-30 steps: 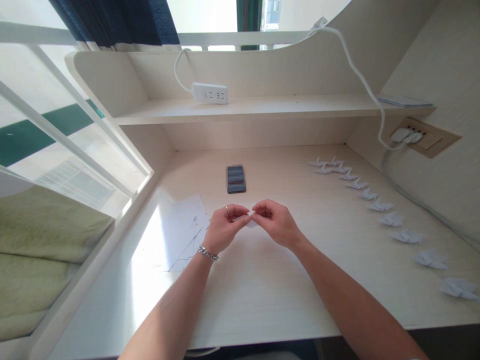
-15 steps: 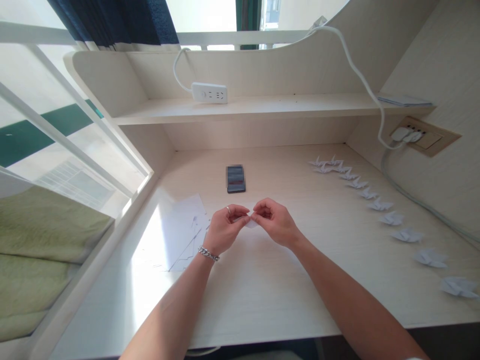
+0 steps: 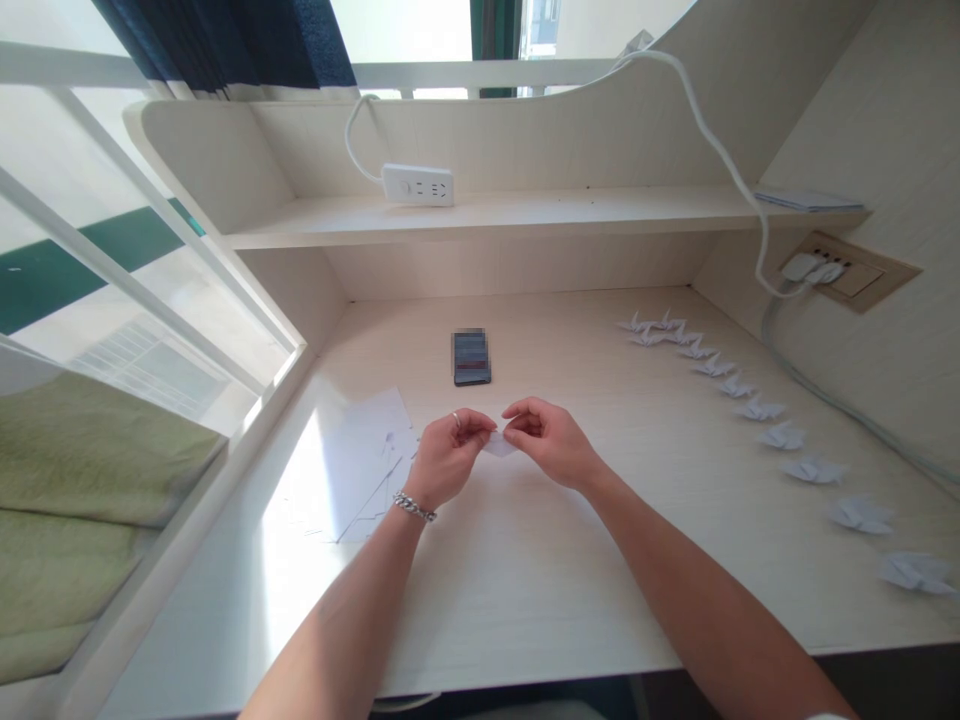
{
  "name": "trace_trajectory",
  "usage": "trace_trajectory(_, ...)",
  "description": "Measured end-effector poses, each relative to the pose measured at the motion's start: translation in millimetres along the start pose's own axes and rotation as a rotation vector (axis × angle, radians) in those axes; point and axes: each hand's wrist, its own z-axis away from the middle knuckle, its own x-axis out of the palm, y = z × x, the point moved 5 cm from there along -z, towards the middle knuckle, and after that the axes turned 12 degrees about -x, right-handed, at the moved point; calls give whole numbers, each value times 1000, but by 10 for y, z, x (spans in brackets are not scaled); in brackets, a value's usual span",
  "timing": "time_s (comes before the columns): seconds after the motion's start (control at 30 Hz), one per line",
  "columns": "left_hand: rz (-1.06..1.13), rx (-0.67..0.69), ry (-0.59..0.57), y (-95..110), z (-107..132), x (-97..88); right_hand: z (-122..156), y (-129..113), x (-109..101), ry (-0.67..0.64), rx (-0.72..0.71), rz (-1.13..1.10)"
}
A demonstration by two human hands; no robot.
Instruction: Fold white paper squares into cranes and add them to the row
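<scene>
Left hand (image 3: 446,458) pinches white paper (image 3: 499,447), half-curled right hand (image 3: 553,445) at its edge

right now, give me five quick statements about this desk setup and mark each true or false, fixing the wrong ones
1. The left hand holds a small white paper, with the right hand at its edge. True.
2. The silver bracelet is on the right wrist. False: it is on the left wrist.
3. The white power strip rests on the shelf. True.
4. The folded paper birds line the desk's left side. False: they line its right side.
5. The dark phone lies on the desk beyond both hands. True.
</scene>
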Motion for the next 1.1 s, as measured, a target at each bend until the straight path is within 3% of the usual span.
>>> trace_trajectory(0.2,-180,-31,-11,75,27,17,10,-25,-17,26,-55,104)
trace_trajectory(0.4,-319,25,-7,130,65,70,25,-83,-3,-28,-96,256)
trace_trajectory(0.6,-306,-4,-19,130,51,36,8,12,-28,-88,33,44)
trace_trajectory(0.77,-287,-28,-7,108,44,9,0,21,-37,-65,80,0)
trace_trajectory(1.0,-403,7,-37,170,70,56,-2,-20,-16,-165,35,302)
trace_trajectory(1.1,-430,13,-104,167,75,84,-5,-32,-20,-205,22,341)
